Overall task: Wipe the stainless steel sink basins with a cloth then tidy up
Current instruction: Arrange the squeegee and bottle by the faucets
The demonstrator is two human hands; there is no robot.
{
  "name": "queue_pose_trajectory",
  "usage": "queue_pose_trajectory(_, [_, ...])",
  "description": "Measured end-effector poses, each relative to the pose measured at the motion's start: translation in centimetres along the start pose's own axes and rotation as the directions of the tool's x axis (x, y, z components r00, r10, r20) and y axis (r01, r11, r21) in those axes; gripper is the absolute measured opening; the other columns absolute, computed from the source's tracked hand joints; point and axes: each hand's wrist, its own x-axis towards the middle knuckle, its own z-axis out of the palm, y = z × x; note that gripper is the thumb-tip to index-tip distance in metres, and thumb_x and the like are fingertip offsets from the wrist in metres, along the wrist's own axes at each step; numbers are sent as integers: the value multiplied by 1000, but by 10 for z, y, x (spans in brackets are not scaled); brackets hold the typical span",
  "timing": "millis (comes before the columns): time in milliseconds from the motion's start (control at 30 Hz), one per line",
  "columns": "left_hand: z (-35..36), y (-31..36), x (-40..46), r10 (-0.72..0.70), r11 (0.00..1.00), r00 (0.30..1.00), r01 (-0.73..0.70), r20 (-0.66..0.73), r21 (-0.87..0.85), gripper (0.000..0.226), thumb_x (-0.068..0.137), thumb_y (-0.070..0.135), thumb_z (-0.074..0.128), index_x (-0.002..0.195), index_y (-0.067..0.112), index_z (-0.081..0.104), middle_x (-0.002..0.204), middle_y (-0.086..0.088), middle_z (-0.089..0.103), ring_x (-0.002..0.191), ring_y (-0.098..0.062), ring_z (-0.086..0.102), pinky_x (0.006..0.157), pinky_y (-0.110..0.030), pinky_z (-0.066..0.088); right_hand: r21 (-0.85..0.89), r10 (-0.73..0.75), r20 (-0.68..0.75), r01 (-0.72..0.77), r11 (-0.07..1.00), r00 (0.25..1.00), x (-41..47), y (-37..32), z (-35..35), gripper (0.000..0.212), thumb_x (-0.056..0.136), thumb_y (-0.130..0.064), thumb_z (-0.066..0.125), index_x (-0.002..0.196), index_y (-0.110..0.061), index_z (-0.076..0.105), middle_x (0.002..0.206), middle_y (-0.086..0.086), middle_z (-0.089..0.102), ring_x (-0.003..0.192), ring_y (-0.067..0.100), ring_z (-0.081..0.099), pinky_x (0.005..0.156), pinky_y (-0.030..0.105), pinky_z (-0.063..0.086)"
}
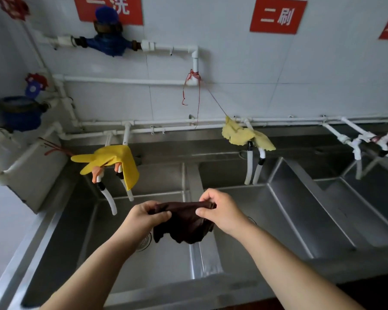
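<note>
Cloth: dark brown cloth (186, 222) is hanging in the air above the divider (194, 175) between the left basin (130, 253) and the middle basin (267, 220), bunched along its top edge and drooping below.
Left hand: left hand (143, 217) is pinching the cloth's left top corner, fingers curled round the fabric.
Right hand: right hand (220, 209) is gripping the right top corner between thumb and curled fingers; the two hands are sitting close together, joined only by the cloth.
Head view, sink: three-basin stainless steel sink (233, 285) is running along the tiled wall, with a drain strainer (145, 241) showing in the left basin just under the cloth.
Head view, taps: yellow rubber glove (103, 159) is draped over the left taps, and a pale yellow rag (244, 135) is lying over the middle taps; white pipes (166, 127) are running behind them.
Head view, wall: red signs (278, 15) and a blue water meter (108, 41) are sitting above.
Step in hand: the person appears to be spreading or refolding the cloth; whether wiping is about to begin or is done cannot be told.
Next move: if wiping is ahead, it calls for gathering the cloth into one palm and lowering it onto a basin wall; if tidying, for hanging it over a tap or pipe.
</note>
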Motion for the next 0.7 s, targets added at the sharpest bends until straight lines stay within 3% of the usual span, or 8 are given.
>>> queue_pose_trajectory(133, [17, 9, 14, 10, 999, 997, -7, 80, -40, 10, 85, 11, 68, 86, 2, 67, 78, -15, 73, 72, -29, 70, 59, -31, 57, -21, 81, 34, -81, 997, 996, -4, 13, -17, 24, 74, -8, 72, 78, -30, 62, 75, -10, 65, 65, -1, 58, 62, 13, 45])
queue_pose_trajectory(233, [32, 15, 33, 8, 1000, 988, -6, 153, -16, 15, 87, 17, 66, 89, 2, 68, 81, -20, 72, 75, -36, 70, 67, -46, 56, -117, 144, 7, -143, 983, 990, -6, 25, -29, 26, 72, -11, 72, 74, -34, 61, 76, -11, 62, 68, 1, 57, 60, 9, 42])
queue_pose_trajectory(300, [48, 19, 46, -4, 1000, 982, 1, 191, 13, 16, 88, 22, 65, 89, 6, 69, 79, -18, 72, 68, -34, 69, 61, -44, 54, -178, 190, -41, -195, 965, 981, -11, 36, -37, 21, 71, -14, 72, 66, -29, 58, 75, -10, 54, 64, 2, 51, 57, 13, 37])
queue_pose_trajectory(367, [70, 21, 61, -28, 1000, 968, 25, 249, 15, 16, 89, 24, 64, 90, 9, 70, 80, -16, 73, 68, -31, 70, 61, -39, 54, -156, 258, -136, -278, 948, 956, -19, 51, -49, 14, 71, -17, 72, 67, -13, 59, 75, -5, 51, 62, 7, 49, 57, 22, 36])
queue_pose_trajectory(433, [97, 22, 74, -54, 998, 948, 59, 314, -6, 15, 89, 22, 63, 93, 9, 70, 83, -14, 74, 75, -29, 72, 68, -39, 58, -12, 353, -260, -369, 929, 898, -33, 67, -63, 15, 71, -18, 72, 72, -8, 62, 66, -6, 54, 57, 6, 51, 51, 19, 35])
queue_pose_trajectory(533, [147, 23, 84, -74, 997, 915, 80, 398, 3, 10, 88, 21, 64, 92, 14, 69, 81, -7, 75, 75, -21, 72, 57, -24, 56, 210, 470, -395, -421, 883, 790, -67, 89, -89, 12, 73, -21, 74, 71, -26, 64, 58, -17, 62, 55, -6, 57, 49, 8, 39])
queue_pose_trajectory(600, [186, 25, 85, -77, 997, 875, 66, 478, 39, 11, 89, 21, 63, 93, 13, 68, 81, -7, 75, 73, -21, 72, 55, -24, 55, 274, 504, -465, -424, 863, 727, -93, 105, -110, 14, 75, -20, 75, 74, -30, 64, 68, -13, 66, 64, -4, 62, 59, 12, 47])
queue_pose_trajectory(700, [249, 32, 80, -70, 994, 811, 4, 580, 114, 12, 90, 19, 61, 92, 9, 68, 78, -11, 74, 72, -28, 71, 62, -35, 58, 397, 561, -569, -397, 828, 601, -131, 129, -144, 16, 78, -14, 74, 89, -23, 67, 87, -1, 70, 83, 11, 67, 76, 25, 54])
